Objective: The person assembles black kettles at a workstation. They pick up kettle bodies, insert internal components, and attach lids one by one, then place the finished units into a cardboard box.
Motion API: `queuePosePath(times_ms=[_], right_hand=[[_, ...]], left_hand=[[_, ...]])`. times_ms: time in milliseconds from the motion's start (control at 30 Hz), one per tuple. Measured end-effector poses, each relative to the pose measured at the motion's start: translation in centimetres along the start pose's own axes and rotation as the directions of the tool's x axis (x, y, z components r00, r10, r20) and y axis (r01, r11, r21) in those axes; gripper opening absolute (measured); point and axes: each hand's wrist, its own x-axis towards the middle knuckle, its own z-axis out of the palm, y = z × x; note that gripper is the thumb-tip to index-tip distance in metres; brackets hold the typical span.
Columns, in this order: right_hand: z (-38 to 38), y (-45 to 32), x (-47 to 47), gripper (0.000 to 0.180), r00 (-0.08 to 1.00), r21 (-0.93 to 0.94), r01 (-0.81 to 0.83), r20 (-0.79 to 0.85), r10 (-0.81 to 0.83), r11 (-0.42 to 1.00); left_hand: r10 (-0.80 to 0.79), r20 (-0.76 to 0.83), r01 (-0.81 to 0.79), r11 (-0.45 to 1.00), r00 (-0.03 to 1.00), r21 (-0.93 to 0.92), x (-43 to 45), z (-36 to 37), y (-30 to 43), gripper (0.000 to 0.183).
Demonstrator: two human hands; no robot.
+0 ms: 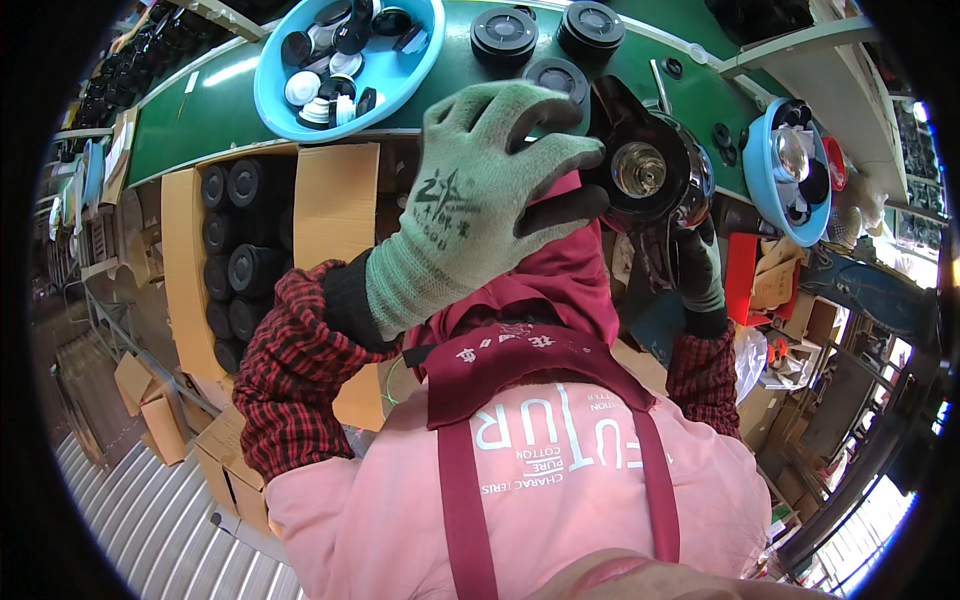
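My left hand [487, 180], in a green knitted glove with dark fingertips, is raised at centre with its fingers curved and apart. I see nothing held in it; its fingertips are close to a dark glossy jug [679, 142]. The jug has a round opening with a shiny inside, turned towards me. My right hand [697, 262], in a similar glove, grips the jug low on its near side; part of that hand is hidden. Stacks of round black parts [504, 34] stand on the green worktop [457, 75] beyond.
A blue basin [266, 97] of black and white caps stands at the back left. Another blue basin [759, 172] with mixed parts is at right, by a red box [739, 277]. An open carton [337, 202] of black cylinders stands at left below the worktop.
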Motion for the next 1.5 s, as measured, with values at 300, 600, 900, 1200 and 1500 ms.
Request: queuePosePath(times_ms=[300,600,900,1200,1500], right_hand=[[-1.2,0.6,1.3,0.047,0.995,-0.019,-0.041,0.095,0.042,0.999],[-0.7,1.7,0.8,0.052,0.993,-0.022,-0.115,0.004,0.115,0.993],[-2.1,4.5,-0.2,0.045,0.981,0.249,-0.133,-0.104,0.163,0.959],[-2.6,4.6,0.1,0.049,0.992,0.066,-0.113,0.061,0.109,0.991],[-3.5,5.9,0.1,0.061,0.979,0.038,-0.201,0.030,0.200,0.979]], left_hand=[[-0.077,0.163,0.079,0.997,0.984,-0.004,-0.5,1.0,-1.2,0.040],[-0.143,0.014,0.141,0.947,0.990,-0.289,-3.1,2.9,-1.5,0.024],[-0.589,-0.048,0.589,0.795,0.807,0.143,-13.4,1.4,-10.4,0.025],[-0.788,0.271,0.733,0.304,0.553,-0.609,-17.6,2.0,-12.4,0.027],[-0.520,-0.017,0.503,0.833,0.854,-0.231,-11.7,1.4,-6.4,0.046]])
